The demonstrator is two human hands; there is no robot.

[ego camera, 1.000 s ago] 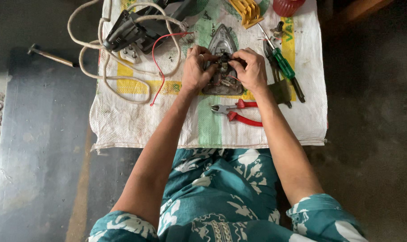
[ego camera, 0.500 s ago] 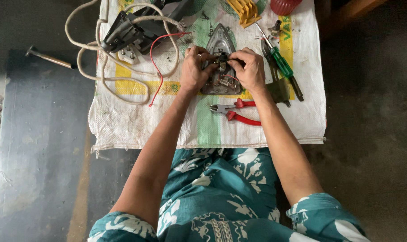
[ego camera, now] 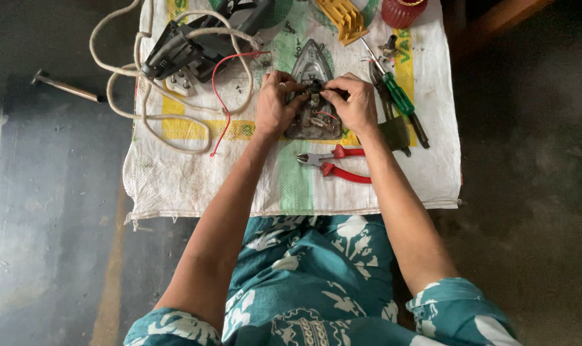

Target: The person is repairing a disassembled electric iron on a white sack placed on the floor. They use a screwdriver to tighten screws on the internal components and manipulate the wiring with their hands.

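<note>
A grey metal iron soleplate (ego camera: 311,64), pointed end away from me, lies on a white woven sack (ego camera: 195,173). Small parts and thin red wires sit on its rear half. My left hand (ego camera: 273,106) rests on the plate's left side, fingers pinching a small part at its middle. My right hand (ego camera: 353,102) grips the same spot from the right, fingertips meeting the left hand's. What the fingertips pinch is too small to make out.
Red-handled cutting pliers (ego camera: 339,163) lie just in front of my hands. A green-handled screwdriver (ego camera: 398,96) lies to the right. The black iron housing (ego camera: 182,48) with a white cord (ego camera: 121,83) lies at the left. A yellow plastic part (ego camera: 345,16), a red jar (ego camera: 403,9) and a hammer (ego camera: 66,86) lie about.
Both hands stay on the soleplate with only slight finger movement. The view has shifted a little.
</note>
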